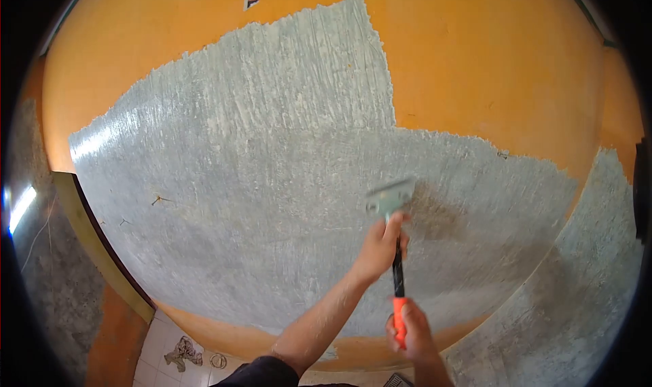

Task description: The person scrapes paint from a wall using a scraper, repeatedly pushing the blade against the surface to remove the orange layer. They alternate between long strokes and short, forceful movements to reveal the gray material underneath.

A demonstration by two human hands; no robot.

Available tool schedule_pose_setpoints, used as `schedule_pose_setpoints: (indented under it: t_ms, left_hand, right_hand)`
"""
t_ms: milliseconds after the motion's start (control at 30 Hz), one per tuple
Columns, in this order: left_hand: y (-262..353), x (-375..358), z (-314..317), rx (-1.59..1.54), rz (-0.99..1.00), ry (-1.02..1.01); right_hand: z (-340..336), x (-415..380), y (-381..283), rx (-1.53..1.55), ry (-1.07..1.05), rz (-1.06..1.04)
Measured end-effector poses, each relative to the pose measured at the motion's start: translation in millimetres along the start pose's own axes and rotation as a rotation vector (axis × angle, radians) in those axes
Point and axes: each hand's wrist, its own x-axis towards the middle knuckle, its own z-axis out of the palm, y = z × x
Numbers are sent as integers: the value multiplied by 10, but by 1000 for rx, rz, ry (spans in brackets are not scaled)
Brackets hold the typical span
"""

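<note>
A long-handled scraper (pixel 398 273) is held up in front of the wall, its wide blade head (pixel 390 196) slightly blurred and tilted up to the right. My left hand (pixel 386 243) is wrapped round the upper shaft just below the head. Lower down, my right hand (pixel 411 324) grips the orange end of the handle. Behind the blade, the wall shows a rough grey scraped patch (pixel 285 176) with vertical streaks. Orange paint (pixel 475 68) still covers the wall above it, meeting the grey along a ragged edge.
A crumpled cloth (pixel 182 353) and a ring-shaped coil (pixel 218 360) lie on the white tiled floor (pixel 155 349) at lower left. A dark-edged frame (pixel 102 241) stands at the left. Another grey-patched wall (pixel 564 299) meets this one at the right corner.
</note>
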Motion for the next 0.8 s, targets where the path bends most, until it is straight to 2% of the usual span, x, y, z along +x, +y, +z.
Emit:
schedule_pose_setpoints:
  t_ms: [100, 200, 233, 267, 333, 433, 467, 567, 667, 767, 800]
  left_hand:
    - [-690, -340, -71, -201, -199, -12]
    - [-964, -557, -34, -403, -429, 52]
    - [-994, -578, -16, -459, -453, 46]
    - [-996, -583, 1, -439, -422, 25]
    - [-906, -575, 68, -399, -361, -16]
    - [-520, -525, 250, -423, -164, -186]
    - [-393, -503, 307, -383, -133, -153]
    - [-140, -409, 445, -351, -46, -37]
    - [-216, -366, 463, -390, -3, 136]
    - [-427, -393, 326, -511, 12, 156]
    - [-452, -411, 305, -549, 9, 164]
  right_hand:
    - [-169, -199, 578, 19, 60, 121]
    - [-326, -381, 838, 32, 85, 223]
    - [-365, -435, 825, 20, 100, 247]
    - [-396, -482, 800, 8, 114, 273]
    - [-448, -526, 669, -137, 87, 136]
    - [-519, -489, 402, -312, 96, -42]
    - [-531, -478, 315, -363, 108, -91]
    - [-493, -335, 46, -745, 291, -476]
    - [-609, -152, 196, -889, 472, -745]
    - [-640, -97, 295, -800, 338, -664]
    - [-633, -127, 281, -677, 273, -522]
